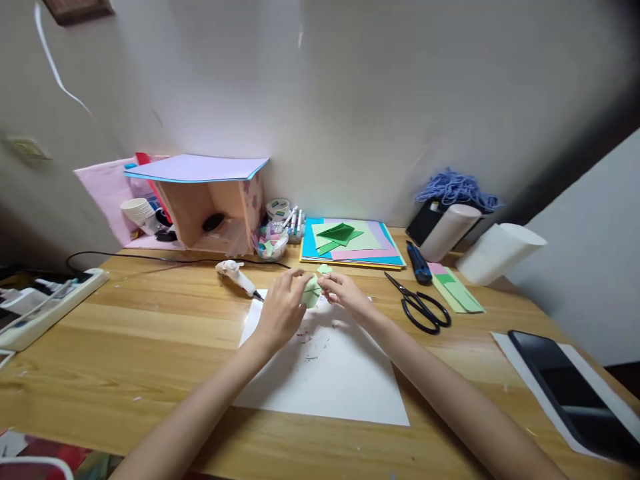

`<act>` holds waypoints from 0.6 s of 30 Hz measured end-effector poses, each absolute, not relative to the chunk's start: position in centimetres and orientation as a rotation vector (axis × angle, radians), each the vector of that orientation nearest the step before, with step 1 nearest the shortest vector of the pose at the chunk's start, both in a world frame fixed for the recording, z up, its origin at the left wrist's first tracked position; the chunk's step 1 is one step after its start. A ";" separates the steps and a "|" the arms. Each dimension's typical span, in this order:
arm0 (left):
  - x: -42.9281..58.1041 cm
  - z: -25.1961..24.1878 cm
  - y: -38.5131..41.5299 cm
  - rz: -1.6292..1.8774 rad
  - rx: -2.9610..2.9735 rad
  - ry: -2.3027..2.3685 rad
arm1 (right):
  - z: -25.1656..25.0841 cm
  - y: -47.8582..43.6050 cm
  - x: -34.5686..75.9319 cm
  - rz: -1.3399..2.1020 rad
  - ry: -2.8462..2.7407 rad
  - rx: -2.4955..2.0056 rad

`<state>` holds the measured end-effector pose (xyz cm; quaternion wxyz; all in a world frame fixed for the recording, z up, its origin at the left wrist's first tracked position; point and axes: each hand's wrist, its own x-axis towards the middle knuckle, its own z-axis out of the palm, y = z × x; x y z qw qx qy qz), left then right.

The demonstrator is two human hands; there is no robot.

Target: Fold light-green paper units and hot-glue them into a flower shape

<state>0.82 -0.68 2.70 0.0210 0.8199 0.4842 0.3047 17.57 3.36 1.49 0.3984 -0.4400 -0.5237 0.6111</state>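
Between my two hands is a small piece of pale green paper (312, 297), held above the far part of a white sheet (340, 380). My left hand (284, 305) closes its fingers on the paper's left side. With thumb and fingertips pinched, my right hand (345, 293) grips its right edge. Another little pale green paper piece (325, 269) shows just beyond my fingers; whether it joins the held one I cannot tell. A white glue gun (237, 277) lies left of my left hand, its dark tip at the sheet's edge. Dark marks dot the sheet.
Black-handled scissors (420, 305), a blue cutter (419, 263) and folded green paper strips (457, 291) lie to the right. A phone (565, 387) rests farther right. Behind are stacked coloured papers (353, 253), an open box (195, 210), and white rolls (503, 252). A power strip (55, 313) is far left.
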 end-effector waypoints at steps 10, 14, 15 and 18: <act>-0.8 -0.3 1.1 0.834 1.396 1.148 | 0.0 4.0 18.3 1.567 -1.625 -1.105; -0.5 -0.9 1.1 0.863 1.275 1.152 | -0.7 4.0 17.7 1.571 -1.706 -1.068; -0.5 -0.9 1.1 0.871 1.256 1.161 | -0.7 4.2 17.8 1.547 -1.727 -1.071; -0.7 -0.9 1.2 0.895 1.189 1.209 | -0.6 5.6 18.5 1.286 -1.773 -1.172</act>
